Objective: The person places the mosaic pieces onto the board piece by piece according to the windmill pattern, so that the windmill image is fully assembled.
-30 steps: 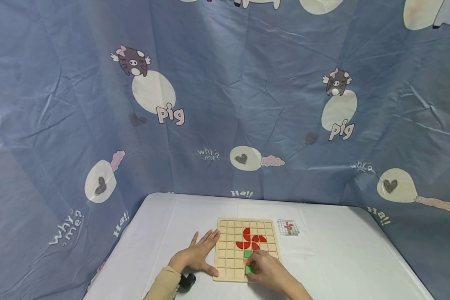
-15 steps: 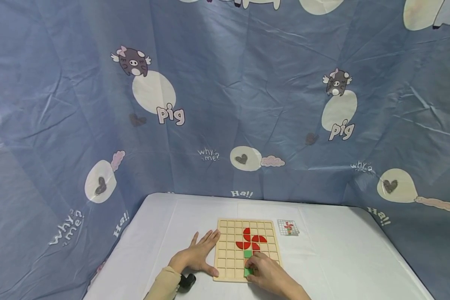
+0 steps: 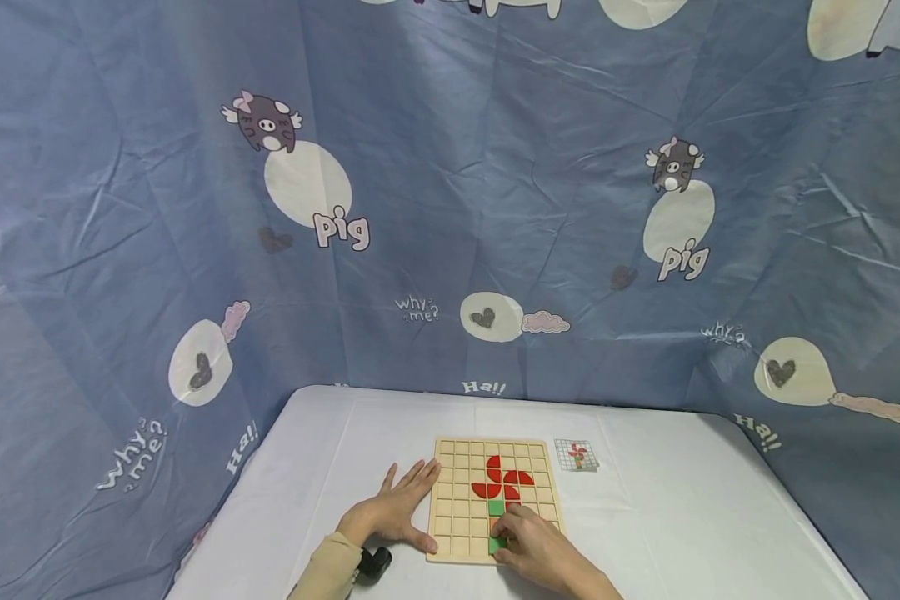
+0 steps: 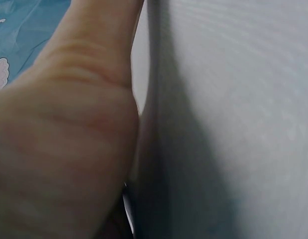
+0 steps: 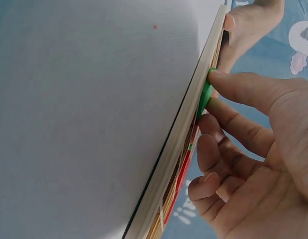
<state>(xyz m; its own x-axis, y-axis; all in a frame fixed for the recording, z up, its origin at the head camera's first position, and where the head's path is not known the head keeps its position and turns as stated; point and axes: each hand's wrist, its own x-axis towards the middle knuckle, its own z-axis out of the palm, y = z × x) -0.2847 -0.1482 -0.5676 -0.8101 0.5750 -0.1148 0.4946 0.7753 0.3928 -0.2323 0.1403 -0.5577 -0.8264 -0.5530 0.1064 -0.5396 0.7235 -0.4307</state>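
A square wooden grid board (image 3: pixel 453 508) lies on the table, bearing red curved tiles (image 3: pixel 493 468) in a pinwheel and a green square tile (image 3: pixel 496 507) below them. My right hand (image 3: pixel 540 546) is over the near edge of the board, its thumb and index finger pinching another green tile (image 5: pixel 206 94) at the grid's near row. The other fingers of that hand curl loosely. An orange tile (image 3: pixel 493 523) peeks out beside the fingertips, mostly hidden. My left hand (image 3: pixel 393 510) rests spread on the table, with fingertips and thumb at the board's left edge.
A small pattern card (image 3: pixel 576 455) with a red pinwheel lies to the right of the board. A black device (image 3: pixel 375 563) is strapped at the left wrist. Behind the white table (image 3: pixel 682 500) hangs a blue printed cloth (image 3: pixel 570 208).
The pinched green tile has shifted slightly left and lies flatter over the near-row cell; my right hand moved with it. My left hand and the board have stayed put.
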